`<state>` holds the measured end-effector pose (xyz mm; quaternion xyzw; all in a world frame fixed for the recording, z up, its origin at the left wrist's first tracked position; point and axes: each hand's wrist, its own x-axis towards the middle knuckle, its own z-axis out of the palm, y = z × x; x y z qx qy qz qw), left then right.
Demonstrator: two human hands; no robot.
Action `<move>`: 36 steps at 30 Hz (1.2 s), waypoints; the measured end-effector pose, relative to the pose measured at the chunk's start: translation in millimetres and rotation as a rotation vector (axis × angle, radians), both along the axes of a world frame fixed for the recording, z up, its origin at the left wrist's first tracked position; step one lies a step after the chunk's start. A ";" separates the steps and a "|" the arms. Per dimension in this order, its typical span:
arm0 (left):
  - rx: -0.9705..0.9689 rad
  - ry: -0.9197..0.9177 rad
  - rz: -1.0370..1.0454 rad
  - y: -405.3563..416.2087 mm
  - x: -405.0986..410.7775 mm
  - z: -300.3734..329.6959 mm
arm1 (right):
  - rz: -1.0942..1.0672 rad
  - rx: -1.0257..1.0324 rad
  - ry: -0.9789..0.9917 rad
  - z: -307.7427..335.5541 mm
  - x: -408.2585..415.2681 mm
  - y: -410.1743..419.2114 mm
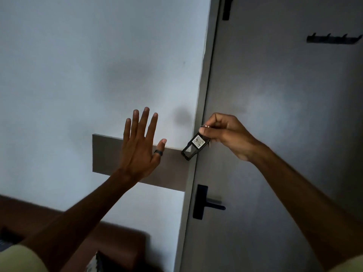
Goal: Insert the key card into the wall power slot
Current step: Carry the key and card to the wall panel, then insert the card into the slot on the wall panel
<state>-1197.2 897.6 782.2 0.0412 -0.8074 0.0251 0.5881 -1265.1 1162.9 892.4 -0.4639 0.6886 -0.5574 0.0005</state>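
Observation:
My right hand (227, 134) pinches a small black key card (194, 146) with a white label, by its metal ring. The card hangs tilted, its lower end over the right end of a grey-brown wall panel (172, 169), close to the door frame. I cannot make out a power slot; it may be behind the card or my hand. My left hand (140, 146) is raised flat with its fingers spread in front of the panel's middle, holding nothing. A dark ring sits on its thumb.
A grey door (275, 114) fills the right side, with a black lever handle (206, 203) below the card and a black hook rail (334, 39) up high. A white wall (78, 75) is on the left. A brown headboard or sofa (117, 242) sits at the lower left.

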 end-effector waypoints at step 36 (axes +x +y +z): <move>0.060 -0.135 0.192 -338.6 -176.3 -183.0 | -0.216 -0.216 0.753 -169.1 -200.1 -336.0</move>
